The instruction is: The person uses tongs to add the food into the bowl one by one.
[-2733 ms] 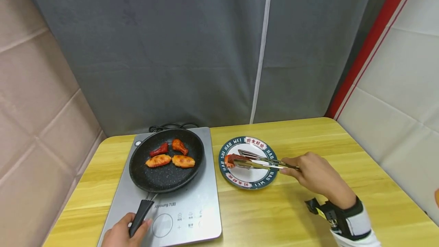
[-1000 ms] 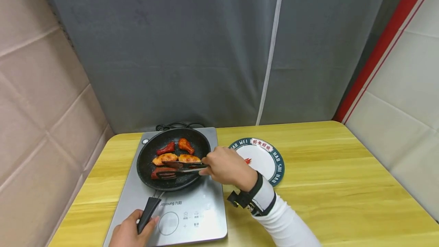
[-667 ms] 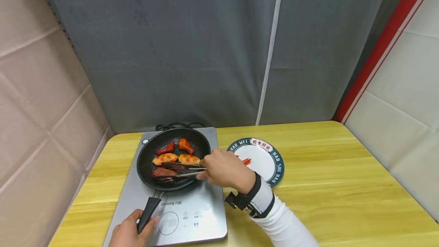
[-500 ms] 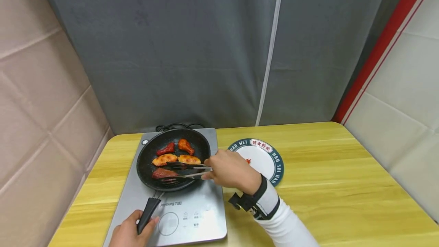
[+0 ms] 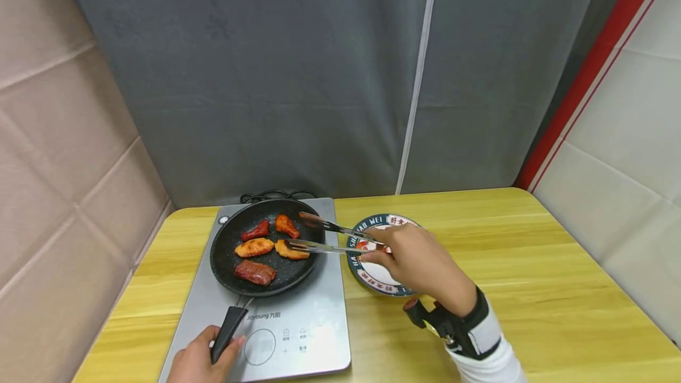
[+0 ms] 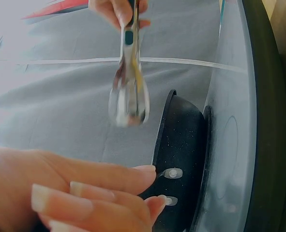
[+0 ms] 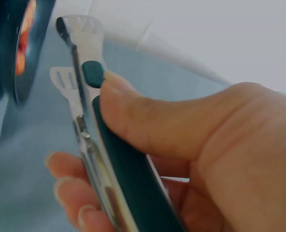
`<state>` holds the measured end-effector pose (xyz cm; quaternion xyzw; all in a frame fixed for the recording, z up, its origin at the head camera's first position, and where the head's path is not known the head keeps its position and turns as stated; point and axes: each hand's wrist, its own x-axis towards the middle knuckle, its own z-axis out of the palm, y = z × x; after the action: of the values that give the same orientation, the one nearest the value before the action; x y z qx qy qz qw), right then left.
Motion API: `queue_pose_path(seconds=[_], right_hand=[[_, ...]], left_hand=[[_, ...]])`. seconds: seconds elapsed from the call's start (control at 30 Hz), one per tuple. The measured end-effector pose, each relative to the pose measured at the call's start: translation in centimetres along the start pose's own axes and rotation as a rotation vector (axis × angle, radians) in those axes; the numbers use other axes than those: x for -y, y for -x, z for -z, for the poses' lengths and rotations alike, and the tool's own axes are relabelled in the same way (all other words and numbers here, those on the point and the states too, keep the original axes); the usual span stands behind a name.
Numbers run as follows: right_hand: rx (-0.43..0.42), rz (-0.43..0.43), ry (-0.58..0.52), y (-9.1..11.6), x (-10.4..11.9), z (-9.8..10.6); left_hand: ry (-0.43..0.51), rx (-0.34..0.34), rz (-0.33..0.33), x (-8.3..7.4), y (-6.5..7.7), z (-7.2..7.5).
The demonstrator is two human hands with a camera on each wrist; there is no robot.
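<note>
My left hand [image 5: 198, 357] grips the black handle [image 5: 229, 331] of the frying pan [image 5: 266, 291]. In my right hand [image 5: 420, 262] are metal tongs [image 5: 332, 248] with green grips, held over the plate [image 5: 380, 283]. Their arms are spread apart and reach back over the pan's right rim, with nothing between the tips. A dark red slab of meat [image 5: 255, 272] lies at the pan's near side. Behind it lie two chicken wings [image 5: 254, 247] and two small drumsticks [image 5: 287, 226]. Red food [image 5: 367, 246] on the plate is partly hidden by the tongs and hand.
The pan stands on a silver induction cooker [image 5: 319, 341] at the left of the wooden table [image 5: 532, 288]. Black cable [image 5: 276, 195] lies behind it. A grey curtain [image 5: 266, 75] closes off the back, with padded walls at both sides.
My right hand took the meat slab from the plate to the pan with the tongs and let it go there. It has since moved back right, above the plate. My left hand keeps its grip.
</note>
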<state>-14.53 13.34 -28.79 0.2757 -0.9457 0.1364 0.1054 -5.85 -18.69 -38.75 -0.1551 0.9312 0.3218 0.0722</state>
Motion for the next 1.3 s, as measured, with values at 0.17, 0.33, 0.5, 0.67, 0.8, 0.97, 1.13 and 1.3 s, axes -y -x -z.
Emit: queue_pose_path(seconds=[0.17,0.33,0.5,0.67,0.8,0.97,1.13,1.3], right_hand=[[0.006,-0.102,0.031,2.2,-2.2,0.9],[0.034,-0.165,0.069,3.6,-4.1,1.1],[0.076,-0.201,0.090,4.5,-5.7,1.0],[0.093,-0.202,0.095,5.2,-7.0,0.6],[0.074,-0.165,0.094,5.6,-8.0,0.1],[0.075,-0.133,0.110,5.9,-9.1,-0.8],[0.067,-0.120,0.107,5.9,-10.0,-1.6],[0.061,-0.130,0.085,5.8,-10.7,-2.3]], left_hand=[[0.000,0.010,0.007,0.0,-0.1,0.0],[-0.011,-0.002,-0.003,-0.1,0.0,0.1],[-0.023,-0.005,-0.021,-0.3,0.0,0.3],[-0.027,-0.012,-0.040,-0.5,0.1,0.4],[-0.023,-0.008,-0.030,-0.4,0.1,0.3],[-0.009,0.006,-0.001,-0.1,-0.1,0.2],[-0.009,0.017,0.006,-0.1,-0.2,0.1],[-0.003,0.019,0.013,-0.1,-0.1,0.1]])
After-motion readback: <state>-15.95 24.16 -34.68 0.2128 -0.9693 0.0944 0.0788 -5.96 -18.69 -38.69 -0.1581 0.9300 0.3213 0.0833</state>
